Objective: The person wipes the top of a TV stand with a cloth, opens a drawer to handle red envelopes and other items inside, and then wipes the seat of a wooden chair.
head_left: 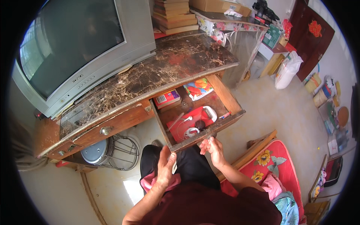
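A wooden drawer (210, 131) stands pulled out from the marble-topped desk (150, 73), just above my lap. My left hand (165, 167) is at its front left corner, with the thumb in front and the fingers by the side, holding that corner. At the front, my right hand (213, 150) has its thumb against the round knob (212, 135) and its fingers curled below. Inside lie a red-covered book (167, 99), a colourful packet (198, 89), a red sheet (180, 126), a white rounded object (210, 113), a coiled white cable (191, 132) and a small tube (225, 115).
A big grey television (112, 62) stands on the desk's left, with stacked books (174, 17) behind. A wire-framed stool (99, 152) is under the desk. To my right is a red floral cushion (279, 161) with clothes (287, 204); a white sack (288, 69) stands farther off.
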The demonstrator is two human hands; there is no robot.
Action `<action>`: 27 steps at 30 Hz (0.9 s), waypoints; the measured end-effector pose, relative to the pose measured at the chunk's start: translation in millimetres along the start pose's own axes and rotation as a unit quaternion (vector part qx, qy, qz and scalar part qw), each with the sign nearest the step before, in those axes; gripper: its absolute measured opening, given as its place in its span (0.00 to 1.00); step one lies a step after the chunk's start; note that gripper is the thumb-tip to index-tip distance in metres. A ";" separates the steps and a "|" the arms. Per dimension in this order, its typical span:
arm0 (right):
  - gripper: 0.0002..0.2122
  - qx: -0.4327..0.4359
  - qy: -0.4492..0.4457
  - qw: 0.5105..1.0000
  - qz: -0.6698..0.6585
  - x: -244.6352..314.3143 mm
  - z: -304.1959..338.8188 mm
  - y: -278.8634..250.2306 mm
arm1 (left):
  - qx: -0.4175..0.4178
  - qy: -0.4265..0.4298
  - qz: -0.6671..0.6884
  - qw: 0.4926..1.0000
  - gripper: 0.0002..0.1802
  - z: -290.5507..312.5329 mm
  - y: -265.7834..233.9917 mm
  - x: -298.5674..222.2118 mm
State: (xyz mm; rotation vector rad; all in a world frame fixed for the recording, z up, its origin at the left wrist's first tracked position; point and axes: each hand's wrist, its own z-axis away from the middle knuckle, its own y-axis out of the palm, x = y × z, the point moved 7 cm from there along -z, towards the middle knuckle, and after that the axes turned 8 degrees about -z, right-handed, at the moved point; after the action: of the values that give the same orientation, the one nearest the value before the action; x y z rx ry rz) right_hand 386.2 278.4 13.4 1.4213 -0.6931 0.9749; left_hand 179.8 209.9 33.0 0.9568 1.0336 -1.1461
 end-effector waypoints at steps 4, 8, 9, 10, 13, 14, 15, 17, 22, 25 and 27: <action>0.22 -0.026 -0.025 0.998 0.057 2.4 0.0 2.4 | 0.061 -0.096 0.187 0.976 0.42 5.6 20.1 18.4; 0.21 -0.084 -0.078 0.991 0.064 7.6 -6.1 5.9 | 0.026 -0.059 0.133 0.989 0.32 -6.1 25.1 19.3; 0.21 -0.081 -0.077 0.992 0.064 7.1 -9.8 8.0 | 0.027 -0.051 0.107 0.993 0.32 -10.7 25.0 18.9; 0.21 -0.076 -0.075 0.992 0.063 6.7 -14.7 10.1 | 0.029 -0.044 0.080 0.995 0.33 -15.8 24.8 17.9; 0.21 -0.065 -0.072 0.993 0.073 5.0 -34.9 15.3 | 0.013 -0.044 0.051 0.998 0.34 -35.7 19.0 10.9; 0.21 -0.056 -0.070 0.993 0.082 3.5 -44.2 19.4 | 0.010 -0.040 0.012 0.999 0.35 -47.2 13.6 10.3; 0.21 -0.057 -0.067 0.993 0.084 2.8 -53.9 22.9 | 0.009 -0.045 0.009 0.999 0.36 -60.0 9.4 14.4; 0.21 -0.069 -0.060 0.993 0.071 0.6 -74.9 27.7 | 0.005 -0.062 -0.002 0.998 0.39 -82.4 3.4 15.7; 0.21 -0.072 -0.044 0.995 0.047 -6.0 -137.4 46.6 | -0.030 -0.112 -0.017 0.993 0.49 -130.7 -11.6 -6.6; 0.20 -0.082 -0.008 0.995 0.060 -3.4 -162.8 57.9 | -0.004 -0.128 -0.014 0.992 0.47 -153.0 -11.9 -18.6; 0.20 -0.093 -0.012 0.993 0.065 -3.4 -167.5 61.2 | -0.023 -0.091 -0.023 0.995 0.45 -161.7 -8.6 -23.7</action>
State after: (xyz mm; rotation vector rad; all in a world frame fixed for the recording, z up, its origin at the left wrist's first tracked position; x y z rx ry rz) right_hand 305.1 436.6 28.2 1.2383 -0.8806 0.9671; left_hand 146.4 369.1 14.5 0.7809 0.9349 -1.2195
